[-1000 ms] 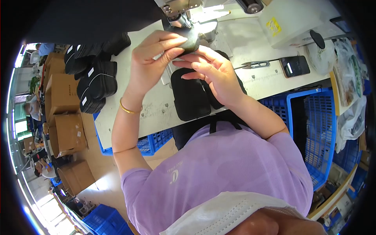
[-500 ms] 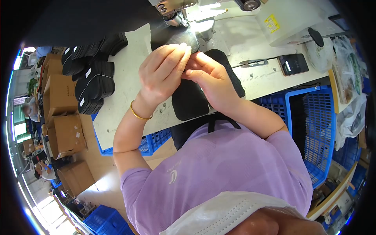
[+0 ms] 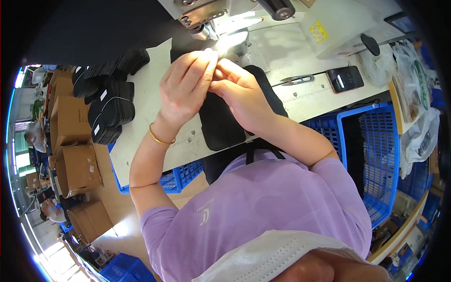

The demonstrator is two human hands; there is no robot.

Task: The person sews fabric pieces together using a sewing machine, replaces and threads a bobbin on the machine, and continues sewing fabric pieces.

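Under the head of a sewing machine (image 3: pixel 203 21), my left hand (image 3: pixel 185 89) and my right hand (image 3: pixel 242 96) meet at the fingertips. Both are closed in a pinch. What lies between the fingers is hidden or too small to name. Dark material (image 3: pixel 188 46) shows on the machine bed just beyond my left hand. A flat black fabric piece (image 3: pixel 221 123) lies below the hands, reaching the table's front edge. Another black textured piece (image 3: pixel 270 89) with a rounded end sits behind my right hand.
Tied stacks of black pieces (image 3: pixel 112 108) stand on the table's left side. Small thread snips (image 3: pixel 298 80) and a phone (image 3: pixel 346 79) lie at the right. A blue crate (image 3: pixel 380 160) stands beside my right arm; cardboard boxes (image 3: pixel 80 169) are on the left floor.
The view has shifted slightly. My pinched hands have moved a little toward the machine's head, and the grey mesh-like piece seen at the fingertips before is now mostly covered.
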